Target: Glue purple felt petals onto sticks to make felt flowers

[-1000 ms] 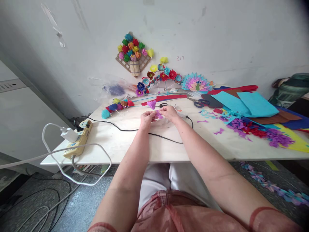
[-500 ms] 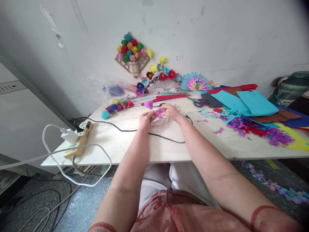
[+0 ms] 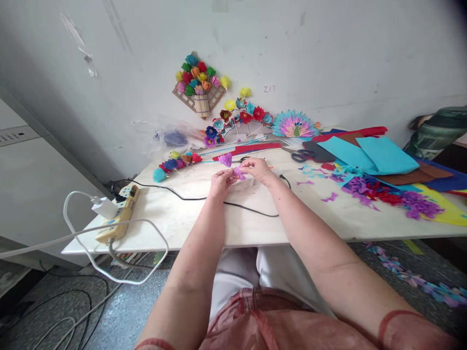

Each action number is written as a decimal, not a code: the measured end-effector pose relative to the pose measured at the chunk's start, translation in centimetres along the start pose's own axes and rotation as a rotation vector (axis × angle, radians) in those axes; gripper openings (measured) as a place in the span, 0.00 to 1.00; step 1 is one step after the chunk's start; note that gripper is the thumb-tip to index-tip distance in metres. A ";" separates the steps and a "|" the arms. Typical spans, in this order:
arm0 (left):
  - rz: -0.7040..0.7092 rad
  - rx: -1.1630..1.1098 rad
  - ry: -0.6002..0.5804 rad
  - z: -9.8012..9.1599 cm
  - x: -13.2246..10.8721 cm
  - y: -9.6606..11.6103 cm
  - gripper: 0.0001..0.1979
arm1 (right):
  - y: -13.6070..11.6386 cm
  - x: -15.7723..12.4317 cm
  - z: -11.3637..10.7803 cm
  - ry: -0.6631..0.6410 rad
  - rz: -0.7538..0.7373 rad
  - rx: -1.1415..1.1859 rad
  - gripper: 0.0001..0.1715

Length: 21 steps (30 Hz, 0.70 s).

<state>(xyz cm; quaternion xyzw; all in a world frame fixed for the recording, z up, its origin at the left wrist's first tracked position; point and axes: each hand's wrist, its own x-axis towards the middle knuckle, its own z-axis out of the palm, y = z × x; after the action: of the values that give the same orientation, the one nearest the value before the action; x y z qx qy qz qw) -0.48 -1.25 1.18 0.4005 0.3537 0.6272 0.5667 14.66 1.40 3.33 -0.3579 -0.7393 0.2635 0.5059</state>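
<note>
One purple flower [image 3: 225, 160] is standing above the table [image 3: 255, 228], I'm seeing, the left hand [image 3: 220, 183] gripping it below the bloom, the right hand [image 3: 257, 170] pinching a petal [image 3: 239, 173] between them. I'm judging this petal-fitting, needing a steady touch next. The left hand is hiding the grip; scissors [image 3: 245, 158] are showing only partly.

We've got a scuffed pale-grey wall [image 3: 357, 53] at 12 o'clock, peeling strip [image 3: 75, 36] on it at 10. White table [image 3: 184, 221] spans the middle, long edge facing 6. Pale cabinet [image 3: 29, 189] at 9. Speckled grey floor [image 3: 134, 301] at 7, light glaring off it.
</note>
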 end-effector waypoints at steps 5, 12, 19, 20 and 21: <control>0.006 -0.009 -0.004 0.1 -0.1 0.1 0.13 | -0.3 -0.1 0.0 -0.025 0.081 0.062 0.11; -0.012 0.009 -0.021 0.4 -0.3 0.3 0.11 | -0.1 0.0 0.5 -0.023 0.052 0.069 0.08; -0.045 0.052 -0.025 0.2 -0.3 0.3 0.11 | -0.1 0.0 0.0 0.022 0.111 0.216 0.10; -0.049 0.058 -0.034 0.2 -0.3 0.3 0.11 | -0.3 0.0 -0.1 0.035 0.134 0.247 0.11; -0.053 0.065 -0.044 0.2 -0.4 0.2 0.12 | -0.4 0.0 -0.3 0.044 0.155 0.278 0.11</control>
<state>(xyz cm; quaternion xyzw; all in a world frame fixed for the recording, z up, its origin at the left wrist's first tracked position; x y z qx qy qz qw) -0.43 -1.63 1.43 0.4230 0.3717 0.5911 0.5775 14.80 1.18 3.75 -0.3463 -0.6546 0.3934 0.5449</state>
